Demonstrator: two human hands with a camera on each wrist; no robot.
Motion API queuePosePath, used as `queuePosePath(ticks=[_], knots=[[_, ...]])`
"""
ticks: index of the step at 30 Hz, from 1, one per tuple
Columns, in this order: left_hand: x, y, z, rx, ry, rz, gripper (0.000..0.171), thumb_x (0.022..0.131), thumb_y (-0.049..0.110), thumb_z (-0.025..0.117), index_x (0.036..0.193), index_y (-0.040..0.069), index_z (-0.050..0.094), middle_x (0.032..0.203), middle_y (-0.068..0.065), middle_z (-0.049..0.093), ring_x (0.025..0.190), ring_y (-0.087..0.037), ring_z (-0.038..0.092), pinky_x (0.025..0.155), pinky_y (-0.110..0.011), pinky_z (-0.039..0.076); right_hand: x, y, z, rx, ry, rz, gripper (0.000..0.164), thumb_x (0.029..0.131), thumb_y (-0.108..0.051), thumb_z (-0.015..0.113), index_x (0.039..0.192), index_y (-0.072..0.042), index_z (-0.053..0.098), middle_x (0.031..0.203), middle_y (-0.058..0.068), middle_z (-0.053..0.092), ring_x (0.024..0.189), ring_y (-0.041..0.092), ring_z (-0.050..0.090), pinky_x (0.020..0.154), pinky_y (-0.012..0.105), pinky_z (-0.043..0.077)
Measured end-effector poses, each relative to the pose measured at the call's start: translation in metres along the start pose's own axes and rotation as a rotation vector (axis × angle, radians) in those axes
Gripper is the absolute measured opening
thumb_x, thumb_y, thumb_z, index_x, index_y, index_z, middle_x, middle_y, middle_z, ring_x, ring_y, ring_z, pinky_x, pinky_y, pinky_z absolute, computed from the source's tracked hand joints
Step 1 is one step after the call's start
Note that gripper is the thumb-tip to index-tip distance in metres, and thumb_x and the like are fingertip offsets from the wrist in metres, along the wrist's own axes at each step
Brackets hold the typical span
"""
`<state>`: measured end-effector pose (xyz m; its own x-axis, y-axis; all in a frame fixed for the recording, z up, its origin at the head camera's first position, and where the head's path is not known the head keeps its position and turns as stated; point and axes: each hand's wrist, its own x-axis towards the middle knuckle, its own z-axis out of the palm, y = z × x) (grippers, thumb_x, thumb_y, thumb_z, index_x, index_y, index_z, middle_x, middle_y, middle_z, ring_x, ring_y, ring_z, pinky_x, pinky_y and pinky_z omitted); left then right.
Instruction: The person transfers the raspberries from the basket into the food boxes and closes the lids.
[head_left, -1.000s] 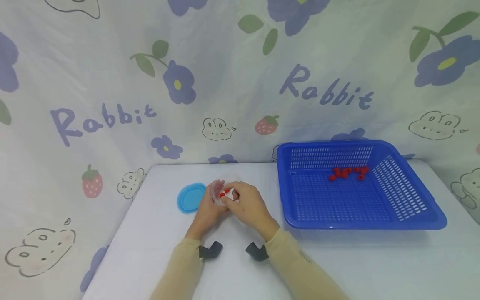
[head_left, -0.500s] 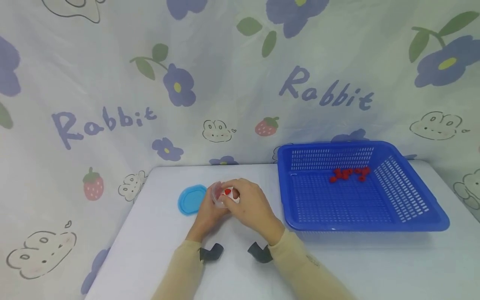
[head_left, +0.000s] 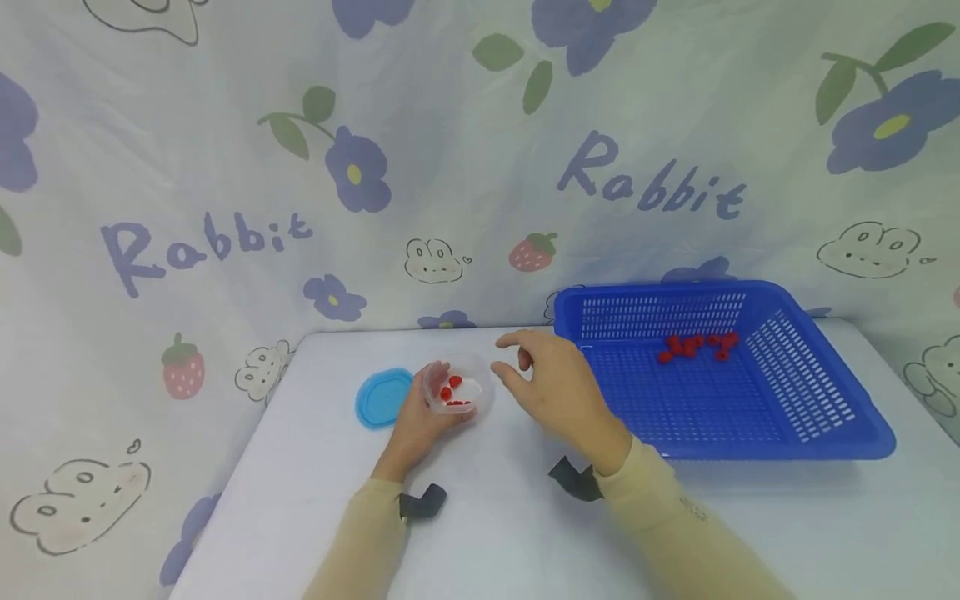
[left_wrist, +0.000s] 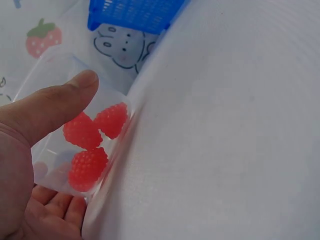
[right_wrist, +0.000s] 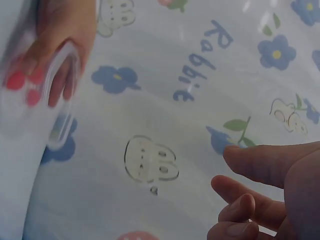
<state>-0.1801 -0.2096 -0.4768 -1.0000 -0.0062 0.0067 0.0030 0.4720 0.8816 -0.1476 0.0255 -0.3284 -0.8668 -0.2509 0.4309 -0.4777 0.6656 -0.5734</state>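
A clear plastic tub (head_left: 482, 385) stands on the white table with red raspberries (left_wrist: 89, 167) at its bottom; three show through its wall in the left wrist view. My left hand (head_left: 417, 423) grips the tub from its left side, thumb on the near wall and fingers round the far side. My right hand (head_left: 561, 385) hovers between the tub and the blue basket (head_left: 675, 404). Its thumb and index finger are apart with nothing between them, while the other fingers bend loosely in the right wrist view.
Left of the tub lies a light blue lid (head_left: 382, 398), partly behind the left hand. More raspberries (head_left: 690, 346) lie in the basket's far part, on the right of the table. A patterned curtain (head_left: 450, 167) hangs directly behind the table.
My right hand has drawn out of the tub's mouth and moved right toward the basket, its fingers parting. Raspberries lie loose in the tub. The left hand keeps its grip in place.
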Motion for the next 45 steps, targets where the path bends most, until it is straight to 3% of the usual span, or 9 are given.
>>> queuePosePath(ticks=[12, 17, 23, 33, 40, 45], knots=[[-0.002, 0.001, -0.001, 0.014, -0.002, -0.019, 0.096, 0.060, 0.056, 0.079, 0.139, 0.039, 0.027, 0.136, 0.021, 0.040, 0.131, -0.010, 0.033, 0.099, -0.047, 0.039, 0.008, 0.039, -0.046, -0.087, 0.064, -0.036, 0.024, 0.083, -0.025, 0.070, 0.103, -0.012, 0.068, 0.069, -0.001, 0.048, 0.057, 0.015, 0.041, 0.049, 0.028, 0.035], [-0.002, 0.003, -0.002, 0.016, 0.000, -0.008, 0.095, 0.062, 0.053, 0.079, 0.139, 0.036, 0.027, 0.137, 0.019, 0.041, 0.131, -0.010, 0.033, 0.101, -0.047, 0.037, 0.017, 0.057, -0.063, -0.163, 0.029, 0.006, 0.025, 0.085, -0.025, 0.068, 0.106, -0.011, 0.067, 0.071, 0.001, 0.049, 0.053, 0.016, 0.040, 0.044, 0.029, 0.033], [-0.002, 0.004, -0.002, 0.013, -0.002, -0.007, 0.094, 0.063, 0.051, 0.080, 0.140, 0.035, 0.028, 0.137, 0.018, 0.041, 0.131, -0.011, 0.033, 0.102, -0.048, 0.036, 0.028, 0.084, -0.074, -0.226, -0.060, 0.067, 0.028, 0.085, -0.024, 0.067, 0.109, -0.010, 0.066, 0.072, 0.003, 0.052, 0.050, 0.017, 0.042, 0.042, 0.030, 0.034], [-0.001, 0.004, -0.001, 0.023, 0.005, 0.005, 0.098, 0.060, 0.055, 0.079, 0.140, 0.032, 0.029, 0.137, 0.015, 0.042, 0.131, -0.014, 0.034, 0.099, -0.049, 0.038, 0.038, 0.148, -0.086, -0.309, -0.226, 0.097, 0.030, 0.085, -0.023, 0.065, 0.108, -0.005, 0.065, 0.065, 0.002, 0.054, 0.050, 0.016, 0.046, 0.044, 0.031, 0.038], [-0.001, 0.005, -0.002, 0.027, 0.000, -0.007, 0.097, 0.060, 0.057, 0.078, 0.140, 0.034, 0.028, 0.137, 0.018, 0.041, 0.131, -0.012, 0.033, 0.101, -0.048, 0.037, 0.039, 0.185, -0.089, -0.320, -0.445, 0.150, 0.036, 0.086, -0.023, 0.064, 0.113, 0.000, 0.062, 0.072, 0.003, 0.064, 0.061, 0.015, 0.057, 0.060, 0.039, 0.049], [-0.001, 0.005, -0.001, 0.017, -0.007, -0.008, 0.098, 0.060, 0.057, 0.078, 0.141, 0.034, 0.027, 0.137, 0.018, 0.041, 0.131, -0.011, 0.033, 0.100, -0.046, 0.039, 0.038, 0.207, -0.084, -0.351, -0.561, 0.153, 0.035, 0.083, -0.020, 0.067, 0.110, 0.001, 0.063, 0.093, 0.015, 0.067, 0.078, 0.028, 0.063, 0.074, 0.048, 0.050]])
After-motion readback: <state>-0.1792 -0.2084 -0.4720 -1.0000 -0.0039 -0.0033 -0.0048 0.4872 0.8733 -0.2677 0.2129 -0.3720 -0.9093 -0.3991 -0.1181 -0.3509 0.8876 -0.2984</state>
